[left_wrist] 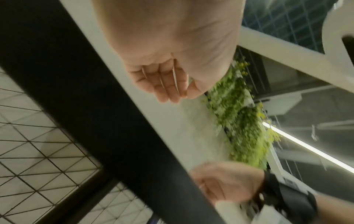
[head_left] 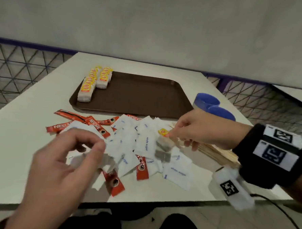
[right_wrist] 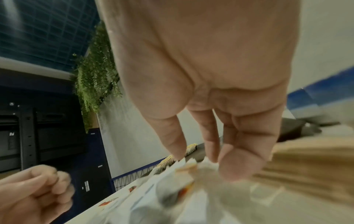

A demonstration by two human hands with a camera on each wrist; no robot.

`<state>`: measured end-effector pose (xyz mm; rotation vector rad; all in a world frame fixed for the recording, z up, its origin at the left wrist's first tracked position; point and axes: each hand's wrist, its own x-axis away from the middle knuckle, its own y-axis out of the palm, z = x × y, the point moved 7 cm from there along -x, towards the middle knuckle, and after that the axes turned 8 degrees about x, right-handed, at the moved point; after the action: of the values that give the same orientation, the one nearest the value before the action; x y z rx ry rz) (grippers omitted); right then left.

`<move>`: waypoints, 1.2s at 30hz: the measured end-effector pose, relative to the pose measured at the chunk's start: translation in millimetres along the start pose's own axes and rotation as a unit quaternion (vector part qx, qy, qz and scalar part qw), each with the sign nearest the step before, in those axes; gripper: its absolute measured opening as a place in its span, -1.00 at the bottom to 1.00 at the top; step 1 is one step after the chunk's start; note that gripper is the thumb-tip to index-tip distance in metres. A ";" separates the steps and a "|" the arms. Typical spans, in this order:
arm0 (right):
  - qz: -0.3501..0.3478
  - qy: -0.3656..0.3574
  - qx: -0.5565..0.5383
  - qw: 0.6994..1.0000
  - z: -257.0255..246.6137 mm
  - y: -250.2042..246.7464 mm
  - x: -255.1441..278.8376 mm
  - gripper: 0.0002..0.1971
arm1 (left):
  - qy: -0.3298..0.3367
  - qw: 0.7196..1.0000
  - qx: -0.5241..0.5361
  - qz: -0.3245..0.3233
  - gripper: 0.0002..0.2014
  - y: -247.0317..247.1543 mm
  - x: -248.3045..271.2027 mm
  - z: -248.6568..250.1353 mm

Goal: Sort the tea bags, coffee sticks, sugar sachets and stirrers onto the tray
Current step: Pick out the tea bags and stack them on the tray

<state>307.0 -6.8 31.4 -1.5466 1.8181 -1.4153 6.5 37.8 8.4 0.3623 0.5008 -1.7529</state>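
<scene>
Right hand (head_left: 197,130) pinching yellow-tagged paper tea bag (head_left: 163,141) at tag, 3 o'clock of pile: light, limp, tearable. Left hand (head_left: 64,162) curled, apparently empty.

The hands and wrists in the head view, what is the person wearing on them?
Both hands are bare. The right wrist carries a black band with white blocks bearing black square markers, another white marked block below, and a thin black cable. No left-hand wristwear shows here.

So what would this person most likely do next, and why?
Probably lift the tea bag that the right hand pinches by its yellow tag and carry it to the tray, beside the two rows of tea bags already there; everything else still lies mixed on the table.
</scene>
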 end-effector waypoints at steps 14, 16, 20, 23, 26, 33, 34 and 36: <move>0.102 -0.050 -0.081 0.990 4.2 10.7 12.7 -0.90 | 0.132 0.902 -0.329 -0.246 -0.76 110.3 30.5 22.4; 0.094 -0.065 -0.096 0.989 3.1 10.5 15.7 -0.90 | 0.130 0.896 -0.343 -0.251 -0.73 112.3 31.0 22.0; 0.055 -0.086 -0.124 0.987 -2.8 13.6 16.1 -0.83 | 0.129 0.890 -0.354 -0.257 -0.71 114.3 32.6 20.5; 0.062 -0.091 -0.118 0.987 -6.8 15.3 12.4 -0.71 | 0.130 0.889 -0.356 -0.259 -0.71 114.6 33.1 19.6; 0.064 -0.103 -0.089 0.989 -13.7 18.5 9.9 -0.78 | 0.130 0.892 -0.346 -0.258 -0.71 114.4 33.7 19.5; -0.012 -0.165 -0.188 0.968 -31.5 11.9 27.7 -0.83 | 0.084 0.982 -0.096 -0.136 -0.75 85.5 23.5 19.0; -0.033 -0.176 -0.210 0.961 -35.2 13.2 32.0 -0.82 | 0.069 0.990 -0.050 -0.109 -0.73 79.8 21.5 18.5; -0.069 -0.201 -0.233 0.949 -44.6 17.8 39.6 -0.81 | 0.030 0.996 0.032 -0.081 -0.67 73.7 19.5 15.1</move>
<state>249.5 -24.0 48.0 -2.0449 1.8880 -0.6582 73.9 -0.3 1.4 0.4289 0.5303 -1.9232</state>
